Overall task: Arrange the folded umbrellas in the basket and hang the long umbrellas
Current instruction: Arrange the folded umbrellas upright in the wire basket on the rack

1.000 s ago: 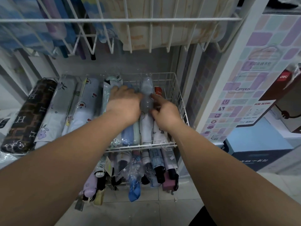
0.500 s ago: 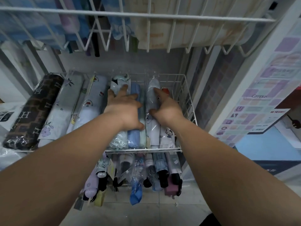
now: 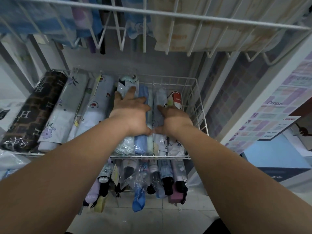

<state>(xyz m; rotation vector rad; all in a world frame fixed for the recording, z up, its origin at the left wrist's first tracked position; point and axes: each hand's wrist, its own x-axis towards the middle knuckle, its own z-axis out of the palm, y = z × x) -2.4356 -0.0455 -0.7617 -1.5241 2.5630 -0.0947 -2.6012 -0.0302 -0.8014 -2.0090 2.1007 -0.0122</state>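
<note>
The white wire basket (image 3: pixel 197 105) filled the middle of your view, a thin-rod grid with squared corners. Above it hung an upper wire rack (image 3: pixel 168 14) of the same white rod, with blue, lilac and cream fabric rolls (image 3: pixel 177 31) lying in it.

The folded umbrellas lay side by side in the basket, each a soft cylinder in a glossy, crinkled plastic sleeve. From the left came a dark brown monogram umbrella (image 3: pixel 33 112), fat and matte-looking, then a grey floral umbrella (image 3: pixel 67 105) and a pale blue printed umbrella (image 3: pixel 96 107). To the right, packed tight, were a white-and-mint umbrella (image 3: pixel 125 83), a plain blue umbrella (image 3: pixel 141 144), a grey umbrella (image 3: pixel 160 97) and a red-and-white umbrella (image 3: pixel 175 98) against the basket's right wall.

A lower row of umbrellas (image 3: pixel 138 198) poked out beneath the basket, handles forward, over pale floor tiles (image 3: pixel 152 220). A poster of pastel squares (image 3: pixel 276 115) stood at the right.

Your left hand (image 3: pixel 131 112) lay released and flat, fingers stretched over the white-and-mint umbrella, palm on the blue one. Your right hand (image 3: pixel 175 119) rested on the grey umbrella with the forefinger straight along it. Its other fingers were hidden behind the knuckles, so I cannot tell whether it grasped anything. Your thumbs nearly met between the two.
</note>
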